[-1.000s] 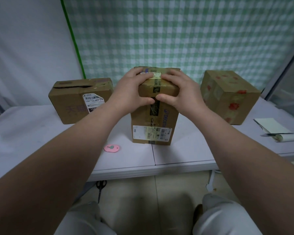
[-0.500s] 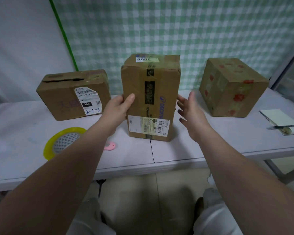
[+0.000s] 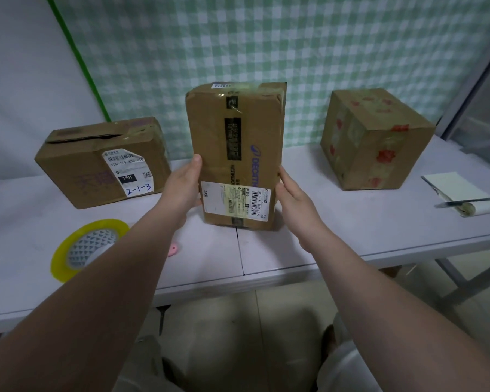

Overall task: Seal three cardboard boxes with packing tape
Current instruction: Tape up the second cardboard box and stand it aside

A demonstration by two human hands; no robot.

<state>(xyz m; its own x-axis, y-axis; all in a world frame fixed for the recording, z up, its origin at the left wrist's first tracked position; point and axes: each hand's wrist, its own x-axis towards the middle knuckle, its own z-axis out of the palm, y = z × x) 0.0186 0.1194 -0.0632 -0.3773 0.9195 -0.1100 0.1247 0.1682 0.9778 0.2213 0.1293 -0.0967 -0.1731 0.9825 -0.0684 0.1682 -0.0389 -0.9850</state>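
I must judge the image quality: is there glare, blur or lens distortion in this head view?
Head view: glare glints on the clear tape atop the middle box; wide-angle distortion bends the table edge and stretches the forearms; the left box label is readable, while the middle box's small label print is too fine to read; lighting is soft, shadows faint.

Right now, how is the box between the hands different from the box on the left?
The middle box stands tall on end; the left box lies low and wide. The middle box's top looks taped shut; the left box's top flap gapes. Only the left box has blue handwriting. Both are brown cardboard with white labels.
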